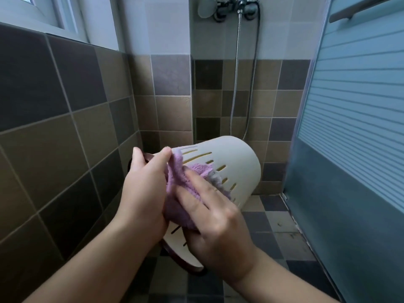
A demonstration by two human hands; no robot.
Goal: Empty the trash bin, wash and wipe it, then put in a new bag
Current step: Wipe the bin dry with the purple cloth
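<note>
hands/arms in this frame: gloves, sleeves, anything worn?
Nothing worn that shows. Left hand and right hand are bare, no gloves, no rings visible. Both forearms are bare to the frame edge, no sleeves, watch or bands in view. Nails short and unpainted where visible.

bin (231, 158) rim mostly hidden by hands | shower head (206, 6) cut off at top

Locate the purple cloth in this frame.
In the head view, the purple cloth sits low and centre, pressed against the cream trash bin between both hands.
</note>
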